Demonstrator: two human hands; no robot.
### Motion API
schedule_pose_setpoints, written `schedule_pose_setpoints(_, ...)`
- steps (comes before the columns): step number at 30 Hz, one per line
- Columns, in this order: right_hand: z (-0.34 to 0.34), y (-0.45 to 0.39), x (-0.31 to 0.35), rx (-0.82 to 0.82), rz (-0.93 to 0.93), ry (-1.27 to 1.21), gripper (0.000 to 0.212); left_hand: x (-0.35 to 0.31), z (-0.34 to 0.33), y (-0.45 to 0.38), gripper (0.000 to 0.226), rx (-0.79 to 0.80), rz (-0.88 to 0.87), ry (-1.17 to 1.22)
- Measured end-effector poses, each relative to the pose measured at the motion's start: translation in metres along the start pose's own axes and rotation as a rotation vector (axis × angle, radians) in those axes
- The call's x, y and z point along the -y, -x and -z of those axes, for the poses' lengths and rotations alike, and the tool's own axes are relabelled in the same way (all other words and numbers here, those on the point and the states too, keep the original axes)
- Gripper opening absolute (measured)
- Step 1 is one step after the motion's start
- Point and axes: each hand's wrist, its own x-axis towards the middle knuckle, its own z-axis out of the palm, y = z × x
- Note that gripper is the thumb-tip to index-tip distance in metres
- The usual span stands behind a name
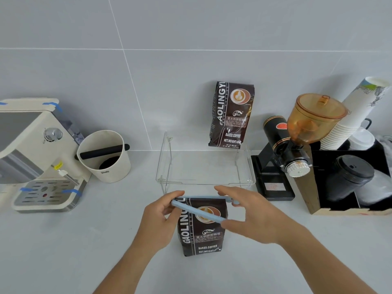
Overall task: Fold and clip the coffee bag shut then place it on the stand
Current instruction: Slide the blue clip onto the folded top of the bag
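Your coffee bag point(201, 228) stands upright on the desk point(63, 240), just in front of the clear stand point(203, 166) (a second bag point(231, 115) already sits on it). Your left hand point(161, 217) pinches one end of the blue clip point(197, 211), still splayed open across the folded top; your right hand point(250, 215) grips the other.

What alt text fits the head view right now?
Both hands, left and right, hold an open blue clip over a coffee bag's top. Behind: an acrylic stand bearing another bag.
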Motion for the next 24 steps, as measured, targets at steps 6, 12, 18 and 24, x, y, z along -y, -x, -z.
schedule_pose_setpoints(6, 0.006, -0.001, -0.005, -0.085, 0.056, 0.074, 0.051, -0.008, 0.018, -0.001, 0.034, 0.126, -0.051, -0.176)
schedule_pose_setpoints(12, 0.005, -0.002, -0.007, -0.111, 0.094, 0.074, 0.042, -0.031, 0.026, -0.012, 0.042, 0.313, -0.224, -0.509)
schedule_pose_setpoints(18, 0.002, 0.003, -0.008, -0.151, 0.088, -0.008, 0.034, -0.044, 0.014, -0.018, 0.041, 0.412, -0.296, -0.682)
schedule_pose_setpoints(24, -0.004, 0.005, -0.007, -0.188, 0.077, -0.042, 0.033, -0.052, -0.004, -0.019, 0.026, 0.456, -0.383, -0.691)
